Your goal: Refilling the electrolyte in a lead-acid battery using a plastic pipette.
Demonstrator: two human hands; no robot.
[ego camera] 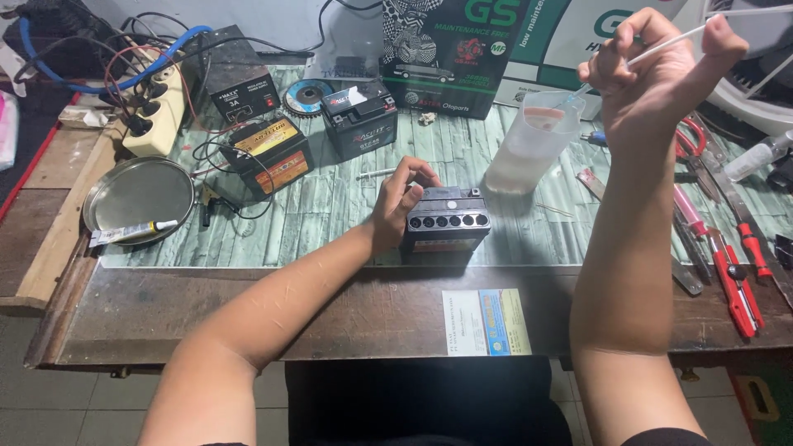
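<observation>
Battery (446,221) sits mid-bench with left hand (402,201) gripping its left side and right hand (652,70) fisted on thin tube (661,47) over plastic jug (531,142); keep the case steady and level.

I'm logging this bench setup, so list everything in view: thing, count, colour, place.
small battery: 1, black, open cell holes on top, bench centre
other batteries: 2, black, one with an orange label, behind it
charger box: 1, black, back left
power strip: 1, cream, black plugs, far left
round tray: 1, silver, left, a tube on its rim
plastic jug: 1, translucent, right of centre
thin tube: 1, white, from raised hand into jug
red-handled tools: several, right edge
cartons: 2, green, black and white, back
left hand: on small battery's left side
right hand: raised, gripping thin tube
</observation>
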